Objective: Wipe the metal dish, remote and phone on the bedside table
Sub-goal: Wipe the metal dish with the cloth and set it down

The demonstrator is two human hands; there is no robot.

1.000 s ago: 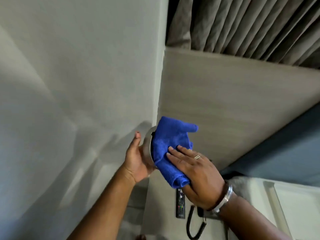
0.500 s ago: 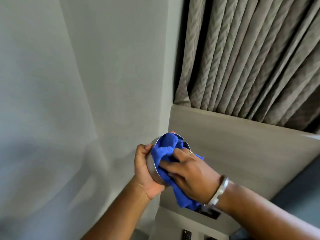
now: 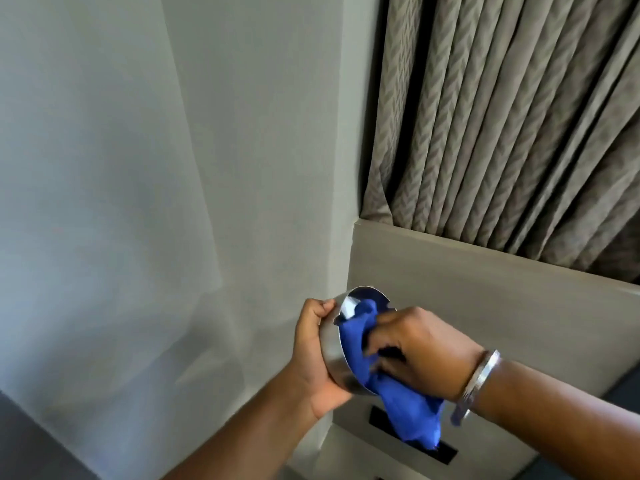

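Note:
My left hand (image 3: 313, 355) grips the round metal dish (image 3: 333, 355) from behind, holding it up on its side with the opening facing right. My right hand (image 3: 420, 353) is closed on a blue cloth (image 3: 408, 407) and presses a bunched part of it inside the dish. The rest of the cloth hangs down below my right wrist, which wears a metal bangle. The remote and the phone are out of view.
A grey wall (image 3: 138, 202) fills the left. A pale wood headboard panel (image 3: 485, 306) with a dark socket strip (image 3: 446, 453) stands behind my hands. Patterned curtains (image 3: 502, 116) hang above the panel.
The view has tilted up, so the table, remote and phone cord have left the frame. The cloth went from covering the dish's face to being pushed inside it, my right hand curled round it.

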